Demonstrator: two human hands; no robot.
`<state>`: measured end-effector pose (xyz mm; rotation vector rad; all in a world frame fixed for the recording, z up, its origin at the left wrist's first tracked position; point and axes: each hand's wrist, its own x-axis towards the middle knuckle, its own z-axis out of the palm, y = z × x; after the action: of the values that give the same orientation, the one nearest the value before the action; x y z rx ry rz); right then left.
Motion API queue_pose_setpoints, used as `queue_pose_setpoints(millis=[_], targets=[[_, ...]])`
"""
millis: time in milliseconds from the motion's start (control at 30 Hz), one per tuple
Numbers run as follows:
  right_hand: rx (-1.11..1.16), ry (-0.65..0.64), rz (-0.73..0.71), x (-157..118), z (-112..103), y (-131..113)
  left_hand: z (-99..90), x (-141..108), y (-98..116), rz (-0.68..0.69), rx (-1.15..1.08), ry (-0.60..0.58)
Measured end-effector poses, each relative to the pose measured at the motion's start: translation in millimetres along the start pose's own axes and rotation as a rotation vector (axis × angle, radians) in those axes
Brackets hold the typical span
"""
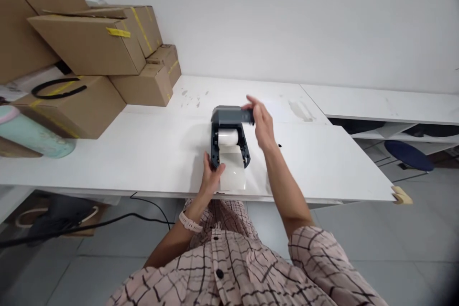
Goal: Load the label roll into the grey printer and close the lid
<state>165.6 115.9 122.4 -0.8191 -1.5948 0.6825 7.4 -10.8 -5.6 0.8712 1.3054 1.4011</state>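
A small dark label printer (245, 150) stands on the white table with its lid (229, 115) raised. Inside it lies a white label roll (228, 136), and a strip of labels (233, 172) runs out over the front toward the table edge. My left hand (212, 174) grips the printer's front left corner, thumb on top near the strip. My right hand (261, 122) is at the right end of the raised lid, its fingers closed round the lid's edge, slightly blurred.
Cardboard boxes (96, 45) are stacked at the back left, with a black band (59, 95) on one. A mint bottle (39, 136) leans at the far left. A small black piece (280, 146) lies right of the printer. Below right stands a blue stool (409, 155).
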Motion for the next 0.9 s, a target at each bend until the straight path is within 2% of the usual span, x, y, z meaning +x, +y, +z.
queue_pose_setpoints(millis=[100,167,233,300,400,467,567,767,900], targets=[[-0.014,0.059,0.101,-61.5,10.8,9.6,-1.0,1.2,11.8,0.023,-0.022,0.061],[-0.046,0.116,0.157,-83.8,17.8,22.9,0.7,6.9,23.1,0.062,-0.003,0.082],[-0.013,0.185,0.238,-92.8,20.9,35.3,3.7,15.8,34.2,0.073,0.036,0.090],[0.125,0.200,0.391,-94.4,19.7,43.5,6.2,25.1,42.1,0.032,0.052,0.089],[0.399,0.074,0.663,-95.9,14.0,47.8,5.5,34.5,44.8,-0.081,0.011,-0.006],[0.520,-0.008,0.769,-98.9,10.9,48.2,2.4,36.9,42.1,-0.108,-0.029,-0.099],[0.571,-0.045,0.804,-102.6,7.8,49.5,-2.0,38.2,38.0,-0.079,-0.049,-0.144],[0.528,-0.127,0.796,-103.2,1.6,58.3,-0.5,39.1,39.6,-0.093,-0.028,-0.092],[0.516,-0.082,0.772,-108.0,4.6,61.4,1.5,39.4,39.1,-0.069,-0.008,-0.071]])
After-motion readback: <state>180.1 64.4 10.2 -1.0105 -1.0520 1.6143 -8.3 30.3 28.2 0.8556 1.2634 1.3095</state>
